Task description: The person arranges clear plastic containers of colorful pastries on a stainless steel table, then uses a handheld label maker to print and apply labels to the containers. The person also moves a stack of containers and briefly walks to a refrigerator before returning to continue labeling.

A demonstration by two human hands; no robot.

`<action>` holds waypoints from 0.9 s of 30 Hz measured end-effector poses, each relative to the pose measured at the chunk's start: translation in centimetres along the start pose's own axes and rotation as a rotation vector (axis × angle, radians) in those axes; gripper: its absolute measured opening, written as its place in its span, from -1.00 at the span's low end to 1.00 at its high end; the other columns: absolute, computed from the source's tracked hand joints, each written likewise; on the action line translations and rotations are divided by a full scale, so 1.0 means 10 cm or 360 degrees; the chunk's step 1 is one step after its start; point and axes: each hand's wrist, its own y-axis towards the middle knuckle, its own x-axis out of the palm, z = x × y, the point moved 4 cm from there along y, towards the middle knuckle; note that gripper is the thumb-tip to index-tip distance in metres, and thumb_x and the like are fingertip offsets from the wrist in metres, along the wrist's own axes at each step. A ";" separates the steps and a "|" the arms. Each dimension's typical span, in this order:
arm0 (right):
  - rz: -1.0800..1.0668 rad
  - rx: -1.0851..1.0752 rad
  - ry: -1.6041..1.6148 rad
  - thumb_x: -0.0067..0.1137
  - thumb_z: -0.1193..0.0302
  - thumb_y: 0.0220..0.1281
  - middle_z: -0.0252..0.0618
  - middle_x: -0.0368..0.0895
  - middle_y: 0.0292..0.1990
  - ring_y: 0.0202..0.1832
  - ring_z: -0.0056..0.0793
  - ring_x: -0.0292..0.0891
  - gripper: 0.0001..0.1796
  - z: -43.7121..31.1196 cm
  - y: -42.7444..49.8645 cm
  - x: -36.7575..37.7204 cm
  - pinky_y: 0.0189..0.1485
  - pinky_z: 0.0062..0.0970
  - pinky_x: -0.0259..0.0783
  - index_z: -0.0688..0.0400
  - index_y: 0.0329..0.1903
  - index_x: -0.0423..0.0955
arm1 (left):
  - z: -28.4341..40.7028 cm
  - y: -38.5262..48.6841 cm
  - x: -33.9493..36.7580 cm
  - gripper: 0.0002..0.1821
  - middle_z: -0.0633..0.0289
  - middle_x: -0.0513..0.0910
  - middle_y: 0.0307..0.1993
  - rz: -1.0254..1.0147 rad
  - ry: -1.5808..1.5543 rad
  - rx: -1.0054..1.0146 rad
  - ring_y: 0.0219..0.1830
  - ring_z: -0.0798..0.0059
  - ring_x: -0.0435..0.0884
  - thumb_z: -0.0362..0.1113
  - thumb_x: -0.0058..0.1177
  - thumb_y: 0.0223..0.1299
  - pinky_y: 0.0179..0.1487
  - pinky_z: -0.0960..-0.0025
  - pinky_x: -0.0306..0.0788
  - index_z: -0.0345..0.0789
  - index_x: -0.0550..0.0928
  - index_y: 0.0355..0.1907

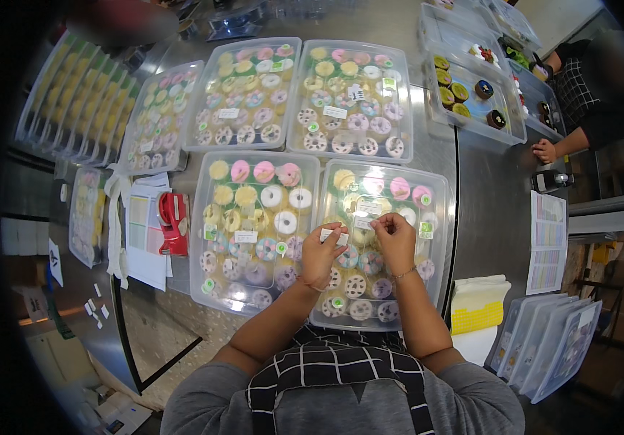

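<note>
My left hand (pixel 320 258) pinches a small white label (pixel 334 237) between thumb and fingers. Close by, my right hand (pixel 397 242) has its fingertips closed at the edge of another white label (pixel 363 223). Both hands are over a clear plastic box (pixel 437 201) filled with iced doughnuts, and partly hide its lid. A further white label (pixel 369 207) lies on that lid, with round green stickers (pixel 338 302) around it. Left of it stands a second lidded doughnut box (pixel 247 206), which carries a white label (pixel 245 237) and green stickers.
More doughnut boxes (pixel 351 100) stand behind on the steel table. A red tape dispenser (pixel 173 224) sits on printed sheets (pixel 146 239) at left. Boxes stand on edge (pixel 546 348) at lower right. Beyond an open cake box (pixel 475 87), a person's hand (pixel 544 150) rests at the right.
</note>
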 end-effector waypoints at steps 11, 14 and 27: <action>0.0065 -0.0235 -0.0378 0.31 0.47 -0.02 -0.20 0.53 -0.45 -0.48 -0.40 0.50 -0.79 -0.11 0.06 0.03 -0.39 -0.45 0.43 0.28 -0.36 0.47 | 0.01 -0.01 0.02 -0.79 0.20 0.63 -0.12 -0.0068 0.0078 0.0038 -0.13 0.58 0.58 -0.44 0.00 0.28 -0.14 0.51 0.54 -0.37 0.53 -0.04; 0.0114 -0.0404 -0.0585 0.29 0.47 -0.01 -0.18 0.49 -0.40 -0.43 -0.37 0.49 -0.75 -0.19 0.02 0.04 -0.37 -0.42 0.42 0.27 -0.28 0.44 | -0.02 0.00 0.02 -0.81 0.23 0.65 -0.17 -0.0051 0.0058 0.0047 -0.21 0.61 0.60 -0.42 0.04 0.26 -0.21 0.56 0.54 -0.36 0.55 -0.08; -0.0163 0.0331 0.0807 0.22 0.58 0.13 -0.37 0.54 -0.42 -0.40 -0.71 0.44 -0.87 0.03 -0.34 0.14 -0.35 -0.68 0.40 0.29 -0.25 0.50 | -0.12 -0.08 0.10 -0.81 0.27 0.62 -0.27 0.0062 -0.0061 -0.0004 -0.31 0.61 0.59 -0.36 0.10 0.24 -0.30 0.55 0.54 -0.35 0.53 -0.12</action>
